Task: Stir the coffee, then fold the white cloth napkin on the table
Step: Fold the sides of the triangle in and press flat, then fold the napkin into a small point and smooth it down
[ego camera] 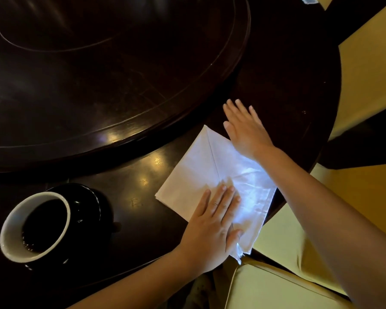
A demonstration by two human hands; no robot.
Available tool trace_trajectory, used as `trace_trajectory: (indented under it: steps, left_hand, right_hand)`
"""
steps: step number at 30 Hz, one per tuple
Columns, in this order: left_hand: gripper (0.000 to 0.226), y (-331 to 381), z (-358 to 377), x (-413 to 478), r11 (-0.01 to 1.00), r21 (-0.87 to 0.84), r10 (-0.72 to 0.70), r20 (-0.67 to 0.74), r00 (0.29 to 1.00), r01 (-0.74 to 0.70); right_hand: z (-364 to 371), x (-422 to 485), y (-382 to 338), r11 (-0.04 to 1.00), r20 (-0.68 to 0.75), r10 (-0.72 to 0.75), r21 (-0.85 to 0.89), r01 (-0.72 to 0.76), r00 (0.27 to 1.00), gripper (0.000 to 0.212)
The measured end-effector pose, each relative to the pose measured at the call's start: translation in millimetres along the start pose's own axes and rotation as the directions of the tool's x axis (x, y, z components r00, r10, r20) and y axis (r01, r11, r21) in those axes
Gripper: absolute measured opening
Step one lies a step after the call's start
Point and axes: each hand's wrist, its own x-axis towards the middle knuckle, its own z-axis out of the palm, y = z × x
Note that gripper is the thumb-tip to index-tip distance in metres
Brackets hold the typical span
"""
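Note:
The white cloth napkin [194, 172] lies folded on the dark table [129, 219], one corner hanging over the near edge. My left hand [212, 226] rests flat on its near part, fingers together and pointing away from me. My right hand [243, 128] lies flat with fingers spread at the napkin's far right edge, partly on the bare wood. Neither hand grips anything. At the lower left a coffee cup [35, 226], black outside and white inside, holds dark coffee and stands on a black saucer [91, 201]. No spoon is visible.
A large raised round turntable [103, 70] of dark wood fills the upper left. Yellow cushioned chairs [281, 284] stand close against the table's right and near edges.

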Motion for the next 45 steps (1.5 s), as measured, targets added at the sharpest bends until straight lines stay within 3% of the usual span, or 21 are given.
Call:
trace_trajectory:
  steps: [2, 4, 6, 7, 13, 14, 16, 17, 19, 21, 22, 23, 25, 26, 29, 32, 35, 39, 40, 42, 45]
  left_hand:
    - [0.064, 1, 0, 1, 1.0, -0.004, -0.001, 0.0, 1.0, 0.001]
    - [0.062, 2, -1, 0, 1.0, -0.014, -0.008, 0.022, 1.0, 0.008]
    - [0.061, 3, -2, -2, 0.999, -0.035, 0.013, 0.049, 0.999, -0.011]
    - [0.062, 4, -1, -5, 0.999, -0.038, 0.036, 0.059, 0.998, -0.034]
    - [0.069, 10, -8, -21, 0.994, -0.06, 0.101, 0.154, 0.983, -0.092]
    - [0.067, 11, -12, -21, 0.986, -0.124, 0.132, 0.152, 0.98, -0.113]
    - [0.057, 5, -25, -18, 0.905, -0.406, 0.175, 0.086, 0.981, -0.125]
    - [0.053, -2, -34, -14, 0.836, -0.544, 0.118, 0.051, 0.992, -0.071]
    - [0.048, -27, -52, -4, 0.751, -0.644, -0.215, -0.034, 0.976, 0.144]
    - [0.047, -57, -64, 6, 0.67, -0.57, -0.563, 0.027, 0.826, 0.476]
    - [0.046, -69, -69, 10, 0.617, -0.502, -0.657, 0.094, 0.748, 0.605]
    - [0.045, -77, -73, 13, 0.573, -0.463, -0.696, 0.161, 0.7, 0.676]
    - [0.04, -87, -77, 16, 0.5, -0.474, -0.679, 0.305, 0.668, 0.725]
    - [0.035, -89, -80, 16, 0.458, -0.493, -0.649, 0.383, 0.657, 0.74]
    - [0.012, -99, -87, 15, 0.428, -0.449, -0.579, 0.53, 0.619, 0.784]
    - [0.017, -104, -94, 13, 0.378, -0.484, -0.566, 0.554, 0.611, 0.789]
    - [0.021, -104, -99, 8, 0.299, -0.594, -0.562, 0.523, 0.64, 0.747]
    - [0.021, -108, -103, 5, 0.082, -0.751, -0.554, 0.513, 0.656, 0.656]
    - [0.021, -109, -105, 5, 0.028, -0.77, -0.535, 0.527, 0.661, 0.637]
    - [0.021, -110, -105, 4, -0.038, -0.768, -0.478, 0.575, 0.664, 0.639]
    - [0.017, -106, -105, 4, -0.01, -0.734, -0.485, 0.598, 0.639, 0.679]
  right_hand:
    - [-5, -18, -11, 0.985, 0.03, -0.172, -0.013, 0.172, 0.985, 0.059]
    - [5, -39, -29, 0.914, 0.119, -0.406, 0.022, 0.406, 0.906, 0.059]
    - [19, -46, -34, 0.858, 0.189, -0.51, 0.04, 0.512, 0.839, 0.06]
    - [22, -42, -30, 0.859, 0.186, -0.504, 0.006, 0.512, 0.844, 0.06]
    - [19, -7, -17, 0.961, 0.114, -0.259, -0.067, 0.268, 0.959, 0.055]
    - [19, -7, -14, 0.974, 0.101, -0.216, -0.05, 0.221, 0.971, 0.055]
    - [16, -14, -2, 0.993, 0.056, -0.094, 0.08, 0.09, 0.994, 0.055]
    - [13, -22, 6, 0.981, 0.018, -0.032, 0.19, 0.029, 0.999, 0.055]
    - [4, -44, 25, 0.937, -0.071, 0.055, 0.348, -0.027, 0.996, 0.049]
    - [-3, -70, 43, 0.917, -0.085, 0.106, 0.394, -0.064, 0.991, 0.03]
    - [-7, -81, 50, 0.899, -0.023, 0.127, 0.426, -0.105, 0.992, 0.024]
    - [-12, -90, 54, 0.873, 0.073, 0.141, 0.461, -0.159, 0.987, 0.019]
    - [-17, -101, 59, 0.83, 0.245, 0.141, 0.499, -0.25, 0.959, 0.008]
    - [-19, -104, 59, 0.823, 0.292, 0.132, 0.501, -0.269, 0.947, 0.003]
    - [-24, -109, 57, 0.796, 0.317, 0.169, 0.514, -0.319, 0.933, 0.019]
    - [-29, -113, 53, 0.657, 0.333, 0.27, 0.622, -0.426, 0.903, 0.017]
    - [-34, -120, 49, 0.427, 0.399, 0.336, 0.742, -0.516, 0.853, 0.022]
    - [-39, -131, 44, 0.119, 0.476, 0.418, 0.816, -0.566, 0.774, 0.007]
    - [-38, -134, 43, 0.068, 0.485, 0.421, 0.825, -0.56, 0.766, 0.011]
    - [-38, -139, 42, 0.023, 0.494, 0.421, 0.833, -0.553, 0.761, 0.015]
    - [-33, -146, 37, 0.062, 0.48, 0.471, 0.819, -0.57, 0.74, 0.013]
